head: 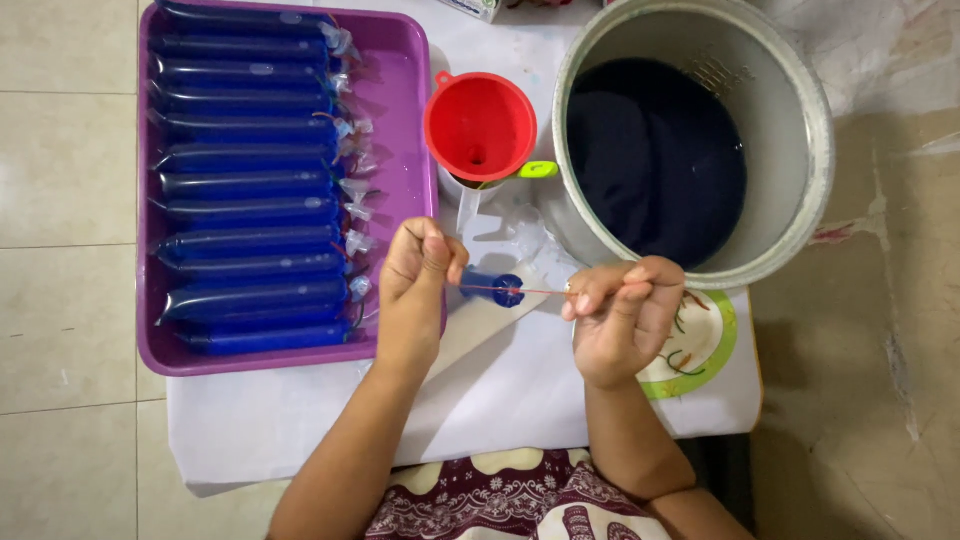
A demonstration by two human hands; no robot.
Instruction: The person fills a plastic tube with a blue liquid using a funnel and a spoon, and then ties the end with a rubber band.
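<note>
A white table (300,420) stands on a tiled floor. The left hand (418,275) is clenched on a blue pouch (492,286) near the table's middle, its long axis running left to right, tied end toward the right hand (622,318), which pinches a taut red band (550,291). Filled pouches lie crosswise in a purple tray (400,60) at the left edge.

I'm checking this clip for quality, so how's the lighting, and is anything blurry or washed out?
Head view: soft, even light with faint shadows; small glints on the blue bags in the purple tray; the dark liquid in the big pot shows no detail; left hand, right hand and the red string are sharp; slight bending at the edges.
</note>
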